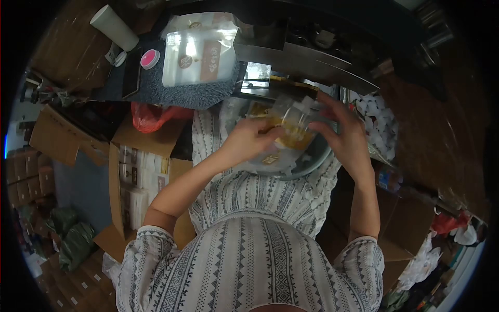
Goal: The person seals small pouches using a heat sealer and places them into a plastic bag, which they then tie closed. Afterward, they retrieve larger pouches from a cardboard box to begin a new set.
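A clear plastic packet with yellow-gold printing (pixel 295 122), partly smeared by motion, is up in front of me. My left hand (pixel 247 139) grips its left side, thumb on top and fingers closed. At the right edge of that packet is my right hand (pixel 344 132), with its thumb and forefinger spread apart; whether it touches the plastic is hard to make out. Below both hands, a grey-green basin (pixel 323 157) rests on my lap and holds several similar clear packets (pixel 270 160).
On a grey fluffy mat (pixel 179 96) lie shiny white pouches (pixel 195 57), with a pink-topped round tub (pixel 150 59) and a white cup (pixel 114 27) nearby. An open carton (pixel 120 192) of small boxes stands at left. White crumpled pieces (pixel 375 122) fill a container at right.
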`<state>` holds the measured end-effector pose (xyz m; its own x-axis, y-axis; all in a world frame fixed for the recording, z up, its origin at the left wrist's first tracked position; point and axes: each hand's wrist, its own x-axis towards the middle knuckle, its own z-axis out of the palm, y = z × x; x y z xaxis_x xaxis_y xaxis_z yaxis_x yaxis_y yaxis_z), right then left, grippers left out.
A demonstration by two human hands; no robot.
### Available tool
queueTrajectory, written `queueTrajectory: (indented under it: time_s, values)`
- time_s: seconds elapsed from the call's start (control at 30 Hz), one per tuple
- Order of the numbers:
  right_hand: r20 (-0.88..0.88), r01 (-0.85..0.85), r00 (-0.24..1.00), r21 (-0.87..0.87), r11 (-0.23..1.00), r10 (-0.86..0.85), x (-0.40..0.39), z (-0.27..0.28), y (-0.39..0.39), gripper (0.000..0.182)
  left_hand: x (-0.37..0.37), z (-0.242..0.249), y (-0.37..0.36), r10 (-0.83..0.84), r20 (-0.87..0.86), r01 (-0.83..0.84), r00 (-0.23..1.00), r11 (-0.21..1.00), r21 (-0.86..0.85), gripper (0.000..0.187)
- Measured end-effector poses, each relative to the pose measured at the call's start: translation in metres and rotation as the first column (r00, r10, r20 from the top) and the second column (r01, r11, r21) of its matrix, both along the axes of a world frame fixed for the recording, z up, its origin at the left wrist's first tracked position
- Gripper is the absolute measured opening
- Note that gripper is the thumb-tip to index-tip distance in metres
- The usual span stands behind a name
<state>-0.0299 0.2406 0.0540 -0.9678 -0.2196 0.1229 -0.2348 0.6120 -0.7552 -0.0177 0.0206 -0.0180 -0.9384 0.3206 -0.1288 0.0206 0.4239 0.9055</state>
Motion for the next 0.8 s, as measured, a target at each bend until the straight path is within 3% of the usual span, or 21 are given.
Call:
queueTrajectory:
  time_s: [0.03,0.1,0.17,0.23,0.3,0.33,0.37,0.4,0.43,0.47,0.5,0.53,0.63,0.67,0.7,0.73,0.77,0.8]
  values:
    - [-0.003,0.001,1.000,0.000,1.000,-0.001,0.000,-0.001,0.003,0.040,-0.008,-0.002,0.002,0.055,0.221,-0.067,0.974,0.997,0.050,0.024]
    - [-0.028,0.100,0.995,0.010,0.995,-0.100,0.000,-0.004,0.012,0.042,-0.025,0.006,0.006,0.075,0.275,-0.114,0.958,0.985,0.128,0.025]
    - [-0.042,0.082,0.996,0.065,0.994,-0.080,0.007,0.002,0.017,0.038,-0.035,0.011,0.012,0.092,0.335,-0.167,0.938,0.965,0.203,0.027]
    - [-0.053,0.062,0.997,0.120,0.991,-0.056,0.010,0.010,0.024,0.034,-0.039,0.012,0.017,0.123,0.485,-0.330,0.866,0.869,0.368,0.030]
    - [-0.153,0.344,0.939,0.363,0.866,-0.309,0.009,0.013,0.035,0.025,-0.034,0.007,0.016,0.140,0.469,-0.348,0.872,0.851,0.393,0.033]
    - [-0.150,0.344,0.939,0.362,0.866,-0.310,0.006,0.000,0.045,0.025,-0.031,0.006,0.016,0.155,0.453,-0.363,0.878,0.833,0.418,0.037]
    - [-0.170,0.327,0.945,0.539,0.776,-0.280,0.000,-0.021,0.059,0.022,-0.032,0.008,0.008,0.155,0.454,-0.362,0.877,0.834,0.416,0.037]
    - [-0.190,0.308,0.950,0.692,0.653,-0.247,-0.007,-0.033,0.069,0.020,-0.038,0.013,-0.008,0.283,0.176,-0.315,0.943,0.929,0.196,0.041]
    - [-0.198,0.312,0.949,0.690,0.653,-0.245,-0.014,-0.031,0.073,0.020,-0.047,0.017,-0.027,0.318,-0.138,-0.326,0.938,0.944,-0.044,0.045]
    - [-0.100,0.237,0.970,0.591,0.771,-0.222,-0.018,-0.029,0.076,0.022,-0.063,0.013,-0.052,0.273,-0.501,-0.424,0.821,0.880,-0.215,0.049]
    - [0.003,0.163,0.983,0.468,0.869,-0.185,-0.017,-0.028,0.077,0.023,-0.071,0.004,-0.074,0.112,-0.778,-0.553,0.619,0.765,-0.330,0.055]
    - [0.001,0.162,0.983,0.466,0.870,-0.184,-0.016,-0.027,0.077,0.023,-0.066,-0.006,-0.081,0.028,-0.597,-0.484,0.802,0.615,-0.623,0.059]
    - [0.079,0.147,0.978,0.385,0.911,-0.191,-0.016,-0.015,0.076,0.024,-0.025,-0.013,-0.081,-0.087,-0.662,-0.429,0.744,0.698,-0.573,0.055]
    - [0.096,0.168,0.974,0.290,0.942,-0.203,-0.010,-0.005,0.072,0.023,-0.018,-0.004,-0.087,-0.011,-0.660,-0.483,0.752,0.672,-0.561,0.037]
    - [0.113,0.189,0.970,0.195,0.963,-0.213,-0.006,0.003,0.066,0.023,-0.010,0.000,-0.091,-0.009,-0.654,-0.480,0.756,0.673,-0.564,0.037]
    - [0.116,0.185,0.971,0.197,0.963,-0.211,-0.004,0.007,0.057,0.023,-0.001,0.003,-0.096,0.107,-0.613,-0.498,0.783,0.699,-0.514,0.027]
    - [0.134,0.129,0.982,0.049,0.991,-0.134,-0.002,0.012,0.045,0.022,0.007,0.007,-0.098,0.221,-0.560,-0.523,0.799,0.716,-0.463,0.018]
    - [0.141,0.071,0.989,-0.104,0.992,-0.056,0.000,0.014,0.031,0.022,0.013,0.013,-0.092,0.225,-0.560,-0.526,0.798,0.713,-0.463,0.018]
